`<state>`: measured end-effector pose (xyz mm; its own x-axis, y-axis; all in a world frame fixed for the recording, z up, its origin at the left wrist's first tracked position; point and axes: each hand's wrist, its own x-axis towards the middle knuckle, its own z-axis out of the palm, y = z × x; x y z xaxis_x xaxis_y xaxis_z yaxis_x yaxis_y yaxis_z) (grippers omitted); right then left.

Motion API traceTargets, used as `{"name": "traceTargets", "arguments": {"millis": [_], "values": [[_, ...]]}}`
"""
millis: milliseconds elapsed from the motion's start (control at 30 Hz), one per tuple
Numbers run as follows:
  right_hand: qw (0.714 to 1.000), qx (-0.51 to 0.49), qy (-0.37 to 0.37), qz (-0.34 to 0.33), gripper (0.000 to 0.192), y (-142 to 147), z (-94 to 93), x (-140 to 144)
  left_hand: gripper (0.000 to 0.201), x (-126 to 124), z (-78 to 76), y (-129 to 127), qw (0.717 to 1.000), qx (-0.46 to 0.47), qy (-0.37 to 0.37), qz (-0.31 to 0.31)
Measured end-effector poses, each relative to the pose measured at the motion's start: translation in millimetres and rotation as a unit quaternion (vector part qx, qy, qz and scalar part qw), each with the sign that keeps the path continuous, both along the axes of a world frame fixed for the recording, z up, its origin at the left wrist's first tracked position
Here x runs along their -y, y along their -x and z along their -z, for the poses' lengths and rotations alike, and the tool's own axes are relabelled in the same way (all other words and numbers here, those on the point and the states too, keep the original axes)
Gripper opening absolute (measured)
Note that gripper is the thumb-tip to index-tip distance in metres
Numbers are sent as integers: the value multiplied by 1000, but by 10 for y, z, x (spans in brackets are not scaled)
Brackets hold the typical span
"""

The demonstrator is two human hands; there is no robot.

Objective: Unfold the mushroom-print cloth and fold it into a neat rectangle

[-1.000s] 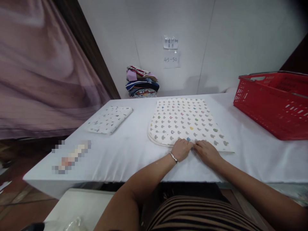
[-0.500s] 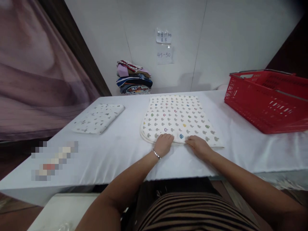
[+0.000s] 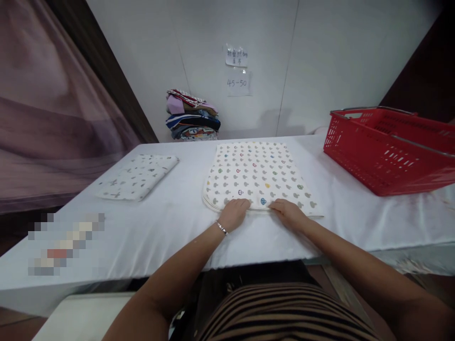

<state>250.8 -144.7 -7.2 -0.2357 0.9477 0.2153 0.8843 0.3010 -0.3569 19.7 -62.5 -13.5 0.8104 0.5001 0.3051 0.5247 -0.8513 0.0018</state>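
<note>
Since the frame of one second ago, the two hands have moved apart along the near edge of the mushroom-print cloth [image 3: 254, 175]; they were together there and now have a gap between them. The view has also shifted.

The mushroom-print cloth lies flat and folded on the white-covered table [image 3: 167, 237], directly in front of the person. Layers show at its rounded near-left corner. The left hand [image 3: 233, 214], with a bracelet [image 3: 221, 228] at the wrist, rests on the cloth's near edge, left of its middle; fingers are bent and close together, thumb hidden. The right hand [image 3: 289, 214] touches the same edge farther right, fingertips gathered at the hem. Whether either hand pinches the fabric cannot be told. A blue mushroom figure [image 3: 263, 201] shows between them.

Left of the cloth, well apart, lies a smaller folded white cloth [image 3: 140, 176] with a sparse print. Nearer the person than that, also left of the mushroom-print cloth, is a pixelated item [image 3: 67, 244], not identifiable. To its right stands a red basket [image 3: 384, 161]. Beyond it, to the left, is a stack of folded fabrics [image 3: 194, 116]; straight beyond, a sign reading "45-50" [image 3: 238, 84] hangs on the wall [image 3: 320, 61].
</note>
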Motion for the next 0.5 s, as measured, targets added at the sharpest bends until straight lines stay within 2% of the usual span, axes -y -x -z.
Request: {"name": "traceTargets", "arguments": {"millis": [133, 333, 500], "values": [[1000, -9, 11, -2, 27, 12, -49, 0, 22, 13, 13, -20, 999, 10, -34, 27], [1000, -22, 19, 0, 26, 18, -75, -10, 18, 7, 16, -83, 997, 9, -74, 27], [999, -36, 21, 1, 26, 4, -49, -29, 16, 18, 6, -82, 996, 24, -75, 50]]}}
